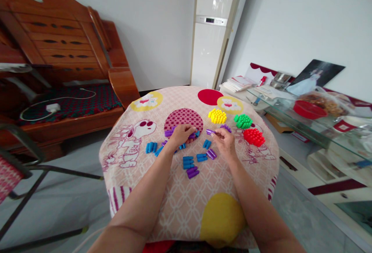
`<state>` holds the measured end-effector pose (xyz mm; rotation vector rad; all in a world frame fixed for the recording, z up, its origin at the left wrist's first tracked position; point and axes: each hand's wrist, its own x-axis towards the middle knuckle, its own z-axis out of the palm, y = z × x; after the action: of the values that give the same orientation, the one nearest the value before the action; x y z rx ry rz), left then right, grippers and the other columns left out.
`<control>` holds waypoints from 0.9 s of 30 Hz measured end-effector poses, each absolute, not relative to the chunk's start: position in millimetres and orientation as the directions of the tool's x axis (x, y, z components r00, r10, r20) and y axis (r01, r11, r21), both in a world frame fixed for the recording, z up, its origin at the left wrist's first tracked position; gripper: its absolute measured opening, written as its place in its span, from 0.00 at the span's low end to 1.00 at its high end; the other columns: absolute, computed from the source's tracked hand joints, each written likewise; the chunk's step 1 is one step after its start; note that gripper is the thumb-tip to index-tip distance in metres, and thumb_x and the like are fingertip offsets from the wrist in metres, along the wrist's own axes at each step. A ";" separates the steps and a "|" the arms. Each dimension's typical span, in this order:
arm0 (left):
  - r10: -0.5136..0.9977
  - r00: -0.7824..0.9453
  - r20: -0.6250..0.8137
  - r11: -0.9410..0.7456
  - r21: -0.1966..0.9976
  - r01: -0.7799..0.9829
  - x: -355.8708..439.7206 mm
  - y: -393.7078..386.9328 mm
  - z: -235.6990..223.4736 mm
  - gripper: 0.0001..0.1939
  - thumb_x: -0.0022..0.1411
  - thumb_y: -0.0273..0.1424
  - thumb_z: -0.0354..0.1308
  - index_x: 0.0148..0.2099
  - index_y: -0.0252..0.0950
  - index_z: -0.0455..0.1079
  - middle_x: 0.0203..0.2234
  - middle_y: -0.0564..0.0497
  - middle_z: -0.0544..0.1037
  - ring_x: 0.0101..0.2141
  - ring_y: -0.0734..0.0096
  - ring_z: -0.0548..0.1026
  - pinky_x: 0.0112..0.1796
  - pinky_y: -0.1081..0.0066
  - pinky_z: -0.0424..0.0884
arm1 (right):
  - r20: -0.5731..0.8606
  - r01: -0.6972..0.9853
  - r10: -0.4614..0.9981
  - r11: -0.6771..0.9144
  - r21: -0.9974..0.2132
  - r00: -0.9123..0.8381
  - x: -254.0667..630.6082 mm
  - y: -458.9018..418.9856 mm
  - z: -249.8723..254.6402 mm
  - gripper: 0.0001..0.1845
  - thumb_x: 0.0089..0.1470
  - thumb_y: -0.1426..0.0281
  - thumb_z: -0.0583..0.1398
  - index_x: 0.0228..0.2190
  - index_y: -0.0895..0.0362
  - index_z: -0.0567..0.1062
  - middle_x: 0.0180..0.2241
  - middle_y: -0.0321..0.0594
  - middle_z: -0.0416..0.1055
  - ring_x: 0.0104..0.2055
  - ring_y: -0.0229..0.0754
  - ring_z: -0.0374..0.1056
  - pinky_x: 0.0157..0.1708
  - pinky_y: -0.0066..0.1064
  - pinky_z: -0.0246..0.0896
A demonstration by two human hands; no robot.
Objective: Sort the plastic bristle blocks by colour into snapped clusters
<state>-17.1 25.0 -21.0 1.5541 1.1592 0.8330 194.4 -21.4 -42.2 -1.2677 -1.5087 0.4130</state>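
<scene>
The fingers (217,136) of our right hand (227,144) were, in the head view, closed on a purple peg (209,132), which stuck out to the left over the cloth-covered desk (180,202); its gripped end was covered. Our left hand (181,136) was bent low over loose pieces, and we could not tell whether its fingers gripped anything. Purple pieces (168,133) showed just beside it and a blue piece (197,133) by its fingertips; the hand and wrist hid part of that pile. Nearer us lay blue pieces (188,162) and, touching or just beside them, a purple group (192,172). A purple cluster (226,128) behind our right hand was partly blocked. The yellow cluster (217,116), green cluster (243,121) and red cluster (254,137) sat in plain sight towards the right, though their single pegs were hard for us to count. The bottom edge cut off our forearms, and the left edge the wooden settee (55,43).
</scene>
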 end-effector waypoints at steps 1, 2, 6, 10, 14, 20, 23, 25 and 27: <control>0.952 0.307 -0.011 -0.086 0.949 0.302 -17.3 25.2 -21.1 0.13 0.63 0.38 0.53 0.31 0.35 0.70 0.19 0.55 0.74 0.19 0.75 0.71 0.22 0.75 0.66 | 0.516 0.510 0.839 0.372 -0.776 0.174 198.2 -19.8 -43.1 0.12 0.51 0.60 0.61 0.29 0.56 0.74 0.24 0.36 0.73 0.26 0.39 0.68 0.29 0.30 0.64; 0.949 0.315 0.009 -0.119 0.936 0.331 -17.2 25.1 -20.9 0.11 0.61 0.37 0.54 0.32 0.35 0.71 0.20 0.54 0.75 0.20 0.74 0.72 0.23 0.75 0.67 | 0.538 0.537 0.819 0.367 -0.760 0.202 202.0 -18.4 -43.8 0.11 0.51 0.61 0.61 0.29 0.56 0.75 0.25 0.37 0.74 0.27 0.40 0.69 0.30 0.31 0.65; 0.926 0.367 0.085 -0.250 0.869 0.427 -15.0 22.4 -17.4 0.10 0.57 0.32 0.57 0.39 0.36 0.76 0.23 0.54 0.77 0.24 0.71 0.75 0.27 0.74 0.69 | 0.586 0.720 0.775 0.266 -0.640 0.235 214.1 -14.7 -44.4 0.09 0.52 0.63 0.59 0.27 0.55 0.76 0.26 0.41 0.76 0.29 0.43 0.70 0.33 0.33 0.63; 0.910 0.393 0.131 -0.323 0.819 0.475 -12.2 18.7 -11.5 0.10 0.55 0.30 0.58 0.39 0.36 0.77 0.22 0.55 0.77 0.23 0.72 0.74 0.30 0.74 0.69 | 0.581 0.884 0.779 0.077 -0.461 0.235 217.0 -11.8 -39.4 0.10 0.55 0.63 0.60 0.30 0.56 0.78 0.28 0.44 0.78 0.30 0.44 0.70 0.32 0.32 0.57; 0.913 0.385 0.134 -0.324 0.813 0.484 -11.9 17.1 -9.4 0.10 0.55 0.30 0.58 0.39 0.35 0.78 0.21 0.55 0.77 0.23 0.72 0.74 0.30 0.74 0.68 | 0.531 0.959 0.826 -0.037 -0.279 0.187 213.4 -8.1 -32.1 0.10 0.58 0.65 0.60 0.34 0.57 0.79 0.32 0.47 0.79 0.31 0.44 0.71 0.30 0.32 0.52; 0.895 0.397 0.204 -0.400 0.762 0.510 -13.9 19.3 -9.7 0.12 0.55 0.31 0.58 0.39 0.37 0.79 0.26 0.53 0.80 0.30 0.68 0.75 0.32 0.74 0.67 | 0.461 0.984 0.870 -0.133 -0.117 0.173 212.2 -3.6 -31.2 0.10 0.61 0.66 0.59 0.37 0.56 0.79 0.31 0.49 0.79 0.30 0.46 0.72 0.29 0.33 0.51; 0.887 0.411 0.211 -0.415 0.754 0.509 -14.2 19.7 -8.5 0.11 0.56 0.31 0.58 0.40 0.37 0.80 0.27 0.53 0.80 0.31 0.68 0.76 0.32 0.74 0.68 | 0.457 0.985 0.872 -0.151 -0.087 0.174 214.9 -2.2 -33.7 0.10 0.60 0.65 0.59 0.36 0.55 0.80 0.31 0.48 0.79 0.30 0.45 0.72 0.28 0.32 0.53; 0.886 0.419 0.198 -0.404 0.774 0.488 -13.8 19.3 -8.4 0.11 0.57 0.31 0.57 0.40 0.37 0.80 0.25 0.53 0.79 0.29 0.69 0.75 0.32 0.74 0.69 | 0.477 0.984 0.860 -0.153 -0.094 0.179 216.8 -2.0 -34.9 0.09 0.59 0.65 0.60 0.34 0.55 0.80 0.29 0.47 0.79 0.29 0.44 0.72 0.28 0.32 0.53; 0.894 0.421 0.152 -0.344 0.836 0.429 -12.9 18.9 -10.0 0.12 0.59 0.30 0.56 0.42 0.36 0.79 0.26 0.53 0.79 0.27 0.71 0.75 0.31 0.74 0.70 | 0.513 0.981 0.837 -0.143 -0.132 0.191 217.6 -2.6 -35.5 0.09 0.59 0.65 0.60 0.34 0.55 0.80 0.28 0.47 0.79 0.28 0.44 0.71 0.28 0.32 0.53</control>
<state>-12.9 18.9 -10.0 1.9417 1.1209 0.8062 217.6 -2.6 -35.5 -2.0390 -1.6988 -0.4445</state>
